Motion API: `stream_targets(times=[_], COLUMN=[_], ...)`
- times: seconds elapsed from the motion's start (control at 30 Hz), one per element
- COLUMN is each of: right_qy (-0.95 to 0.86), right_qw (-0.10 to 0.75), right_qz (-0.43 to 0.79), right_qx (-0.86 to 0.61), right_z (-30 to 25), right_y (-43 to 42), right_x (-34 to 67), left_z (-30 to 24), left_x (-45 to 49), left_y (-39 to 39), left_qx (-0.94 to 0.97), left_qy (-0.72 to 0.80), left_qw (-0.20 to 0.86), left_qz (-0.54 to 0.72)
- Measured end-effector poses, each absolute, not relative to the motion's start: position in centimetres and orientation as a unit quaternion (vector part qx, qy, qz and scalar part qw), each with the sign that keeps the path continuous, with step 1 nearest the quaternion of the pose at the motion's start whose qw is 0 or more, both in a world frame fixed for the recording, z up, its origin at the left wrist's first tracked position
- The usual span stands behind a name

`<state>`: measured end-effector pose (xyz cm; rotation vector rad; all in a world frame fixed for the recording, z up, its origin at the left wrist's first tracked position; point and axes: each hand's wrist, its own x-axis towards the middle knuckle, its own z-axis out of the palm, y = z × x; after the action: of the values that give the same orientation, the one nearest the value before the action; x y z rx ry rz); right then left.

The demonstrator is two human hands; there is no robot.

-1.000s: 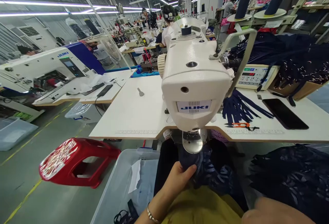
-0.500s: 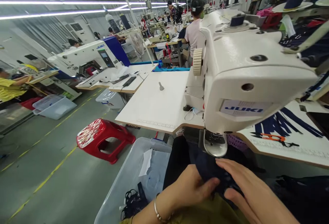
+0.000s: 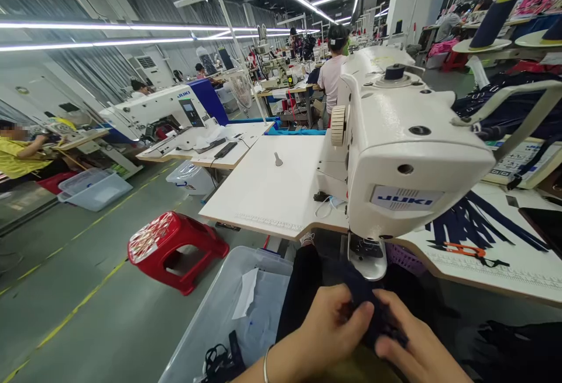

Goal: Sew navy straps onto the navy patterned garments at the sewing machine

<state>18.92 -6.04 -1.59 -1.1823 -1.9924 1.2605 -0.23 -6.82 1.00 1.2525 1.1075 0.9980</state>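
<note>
Between my two hands is a piece of dark navy fabric (image 3: 360, 289), just below the needle area of a white JUKI sewing machine (image 3: 413, 154). My left hand (image 3: 336, 318) pinches the fabric, with the thumb on top and the fingers curled beneath. On the other side my right hand (image 3: 408, 336) grips the same fabric, thumb and fingers bent around it. Part of the cloth is hidden by the fingers and blends into the dark clothing on my lap. The machine's rounded metal arm end (image 3: 367, 260) sits right above the fabric.
On the right tabletop lie orange-handled thread snips (image 3: 463, 249) and navy strips (image 3: 474, 219). A clear plastic bin (image 3: 219, 289) with dark straps stands at my left, beside a red stool (image 3: 175, 254). The white table (image 3: 263, 195) holds a small grey piece (image 3: 278, 160). Other people sit farther off.
My right hand has gone from stretched fingers to bent ones gripping the fabric. My left hand keeps its hold. The camera view has tilted slightly upward.
</note>
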Motion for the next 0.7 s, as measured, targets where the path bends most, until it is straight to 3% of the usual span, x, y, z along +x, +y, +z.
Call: stream_targets(times=[0.2, 0.33, 0.53, 0.6, 0.7], right_qy=[-0.734, -0.706, -0.627, -0.625, -0.649], right_qw=[0.244, 0.250, 0.356, 0.385, 0.363], right_qz=[0.494, 0.485, 0.479, 0.444, 0.383], right_qx=[-0.398, -0.451, -0.500, -0.515, -0.548], right_z=[0.4, 0.7, -0.2, 0.0, 0.4], right_y=[-5.3, -5.5, -5.8, -4.7, -2.4], right_x=[18.5, 20.3, 20.0, 19.7, 19.5], left_z=[2.2, 3.3, 3.2, 2.7, 2.2], left_x=[-0.2, 0.0, 1.8, 1.9, 1.2], left_y=[-6.5, -6.5, -5.5, -5.1, -4.7], left_qx=[0.471, 0.582, 0.583, 0.580, 0.624], left_qy=[0.443, 0.476, 0.435, 0.463, 0.521], left_qw=[0.637, 0.543, 0.603, 0.582, 0.485], left_qz=[0.420, 0.374, 0.327, 0.331, 0.323])
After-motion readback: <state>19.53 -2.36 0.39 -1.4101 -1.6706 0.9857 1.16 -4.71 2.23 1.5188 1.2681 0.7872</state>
